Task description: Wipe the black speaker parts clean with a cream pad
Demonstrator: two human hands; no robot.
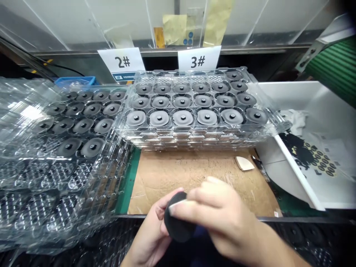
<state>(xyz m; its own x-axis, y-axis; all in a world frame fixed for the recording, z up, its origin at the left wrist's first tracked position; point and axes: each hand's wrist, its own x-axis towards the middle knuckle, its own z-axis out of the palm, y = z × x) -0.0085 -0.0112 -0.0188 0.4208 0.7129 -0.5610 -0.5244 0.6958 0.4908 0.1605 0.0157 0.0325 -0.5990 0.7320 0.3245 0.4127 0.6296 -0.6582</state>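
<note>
Both hands meet at the bottom centre over the front edge of the bench. My left hand (151, 233) cups a black round disc (176, 222) from below, fingers curled round it. My right hand (222, 213) lies over the disc from the right, its fingertips pressed on the top face. Behind them a clear plastic tray (194, 128), stacked on others, holds several dark round discs with centre knobs. A second clear tray (91, 111) to the left holds more of the same discs.
A brown cardboard sheet (194, 174) covers the bench in front of the trays. Empty clear trays (41, 193) pile up at the left. A white bin (314, 148) with black scraps stands at the right. Paper labels "2#" (122, 61) and "3#" (198, 59) hang behind.
</note>
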